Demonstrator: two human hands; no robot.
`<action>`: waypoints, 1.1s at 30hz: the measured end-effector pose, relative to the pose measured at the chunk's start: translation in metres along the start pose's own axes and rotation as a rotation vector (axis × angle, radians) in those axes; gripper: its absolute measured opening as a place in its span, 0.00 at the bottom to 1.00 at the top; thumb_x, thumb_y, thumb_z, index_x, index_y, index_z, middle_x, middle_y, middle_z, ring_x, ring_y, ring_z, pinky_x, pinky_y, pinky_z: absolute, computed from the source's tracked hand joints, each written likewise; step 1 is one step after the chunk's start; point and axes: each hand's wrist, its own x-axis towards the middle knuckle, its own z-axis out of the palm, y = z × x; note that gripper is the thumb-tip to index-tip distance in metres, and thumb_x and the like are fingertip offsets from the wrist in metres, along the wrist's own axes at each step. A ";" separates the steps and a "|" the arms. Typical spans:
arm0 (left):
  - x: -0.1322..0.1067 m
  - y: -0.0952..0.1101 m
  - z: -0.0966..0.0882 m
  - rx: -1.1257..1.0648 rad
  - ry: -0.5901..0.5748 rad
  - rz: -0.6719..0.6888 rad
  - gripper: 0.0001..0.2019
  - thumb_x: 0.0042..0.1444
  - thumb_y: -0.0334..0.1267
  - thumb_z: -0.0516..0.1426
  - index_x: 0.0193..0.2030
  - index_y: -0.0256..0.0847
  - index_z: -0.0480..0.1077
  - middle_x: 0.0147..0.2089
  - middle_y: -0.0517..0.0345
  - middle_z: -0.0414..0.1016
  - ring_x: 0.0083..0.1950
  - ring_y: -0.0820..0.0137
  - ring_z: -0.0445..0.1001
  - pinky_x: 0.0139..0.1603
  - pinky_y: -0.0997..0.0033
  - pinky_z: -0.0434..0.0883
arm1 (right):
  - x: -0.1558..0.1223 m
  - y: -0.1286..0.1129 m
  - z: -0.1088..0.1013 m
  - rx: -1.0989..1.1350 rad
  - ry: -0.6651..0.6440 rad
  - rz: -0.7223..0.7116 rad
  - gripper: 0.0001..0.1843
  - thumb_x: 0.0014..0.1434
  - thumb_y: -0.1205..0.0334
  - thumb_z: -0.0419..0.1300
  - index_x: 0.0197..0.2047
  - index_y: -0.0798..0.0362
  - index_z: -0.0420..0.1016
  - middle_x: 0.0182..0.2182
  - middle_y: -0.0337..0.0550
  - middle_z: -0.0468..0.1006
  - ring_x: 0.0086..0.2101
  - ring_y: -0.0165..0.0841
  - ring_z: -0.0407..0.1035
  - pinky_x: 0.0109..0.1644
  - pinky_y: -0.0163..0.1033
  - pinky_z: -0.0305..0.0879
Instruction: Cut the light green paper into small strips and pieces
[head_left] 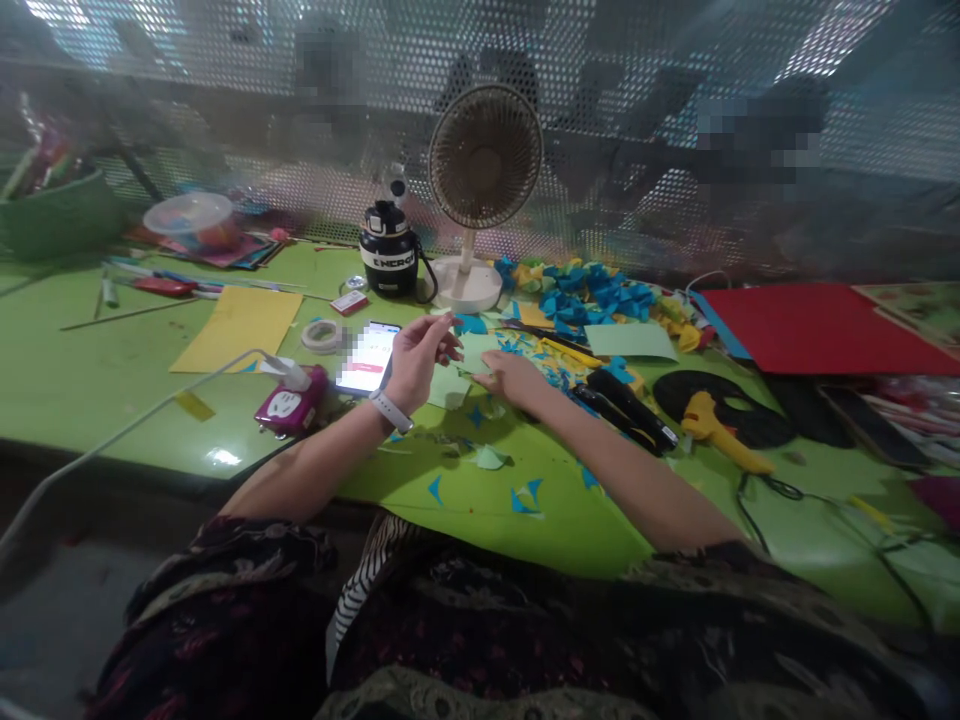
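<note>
My left hand [420,358] is raised over the green table [105,370], its fingers pinched on a small pale green piece of paper [448,318]. A white band sits on that wrist. My right hand [510,378] lies low on the table beside a light green paper sheet [450,385], fingers curled toward it; what it grips is hidden. A lit phone [367,357] lies just left of my left hand. Blue and green paper scraps [525,495] are scattered in front of me.
A small fan [480,180] and a black jug [388,255] stand at the back. A pile of folded blue and yellow paper [592,290], a red sheet [817,325], a yellow glue gun [720,430], a tape roll [322,335], a yellow sheet [236,325] and a pink charger [291,405] lie around.
</note>
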 end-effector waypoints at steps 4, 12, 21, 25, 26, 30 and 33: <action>0.003 0.000 -0.002 -0.009 -0.004 -0.007 0.13 0.54 0.48 0.63 0.33 0.39 0.75 0.22 0.63 0.72 0.20 0.79 0.70 0.19 0.79 0.59 | 0.004 0.008 -0.002 0.010 -0.013 0.025 0.16 0.70 0.61 0.49 0.45 0.53 0.78 0.44 0.50 0.82 0.44 0.39 0.74 0.42 0.37 0.60; 0.003 -0.005 -0.003 -0.006 -0.066 -0.116 0.16 0.49 0.49 0.66 0.33 0.38 0.75 0.23 0.62 0.73 0.21 0.78 0.72 0.20 0.80 0.62 | 0.007 0.014 -0.005 0.036 0.081 0.118 0.14 0.67 0.60 0.53 0.42 0.54 0.81 0.42 0.52 0.83 0.41 0.39 0.74 0.40 0.38 0.58; 0.011 -0.002 -0.009 0.012 -0.016 -0.168 0.19 0.54 0.53 0.63 0.35 0.36 0.75 0.25 0.58 0.76 0.23 0.77 0.74 0.22 0.80 0.65 | 0.006 0.023 -0.011 0.110 0.188 0.121 0.18 0.67 0.57 0.53 0.39 0.54 0.83 0.37 0.49 0.84 0.38 0.39 0.75 0.38 0.38 0.62; 0.008 -0.002 -0.007 0.028 -0.180 -0.510 0.27 0.59 0.61 0.56 0.37 0.33 0.75 0.34 0.45 0.81 0.30 0.68 0.80 0.29 0.73 0.73 | -0.007 0.025 -0.018 0.138 0.503 0.021 0.19 0.69 0.58 0.50 0.43 0.54 0.81 0.42 0.50 0.83 0.43 0.41 0.75 0.46 0.42 0.68; 0.006 -0.003 -0.005 0.008 -0.242 -0.614 0.29 0.60 0.62 0.54 0.38 0.32 0.76 0.36 0.42 0.82 0.33 0.65 0.81 0.32 0.70 0.75 | -0.014 0.023 -0.019 0.140 0.587 -0.060 0.18 0.69 0.58 0.50 0.43 0.53 0.81 0.42 0.50 0.83 0.44 0.42 0.75 0.48 0.44 0.69; -0.010 -0.010 0.002 -0.170 -0.361 -0.693 0.23 0.61 0.56 0.57 0.45 0.35 0.76 0.45 0.44 0.81 0.41 0.64 0.80 0.42 0.64 0.77 | -0.051 0.010 -0.017 0.047 0.644 -0.391 0.13 0.68 0.63 0.53 0.43 0.50 0.80 0.49 0.50 0.81 0.49 0.42 0.74 0.55 0.50 0.70; -0.021 -0.017 0.005 -0.191 -0.352 -0.564 0.14 0.59 0.44 0.62 0.45 0.35 0.77 0.45 0.48 0.80 0.39 0.69 0.77 0.43 0.69 0.75 | -0.075 0.001 -0.013 0.073 0.664 -0.463 0.10 0.66 0.65 0.56 0.41 0.50 0.80 0.51 0.50 0.80 0.52 0.42 0.73 0.58 0.53 0.68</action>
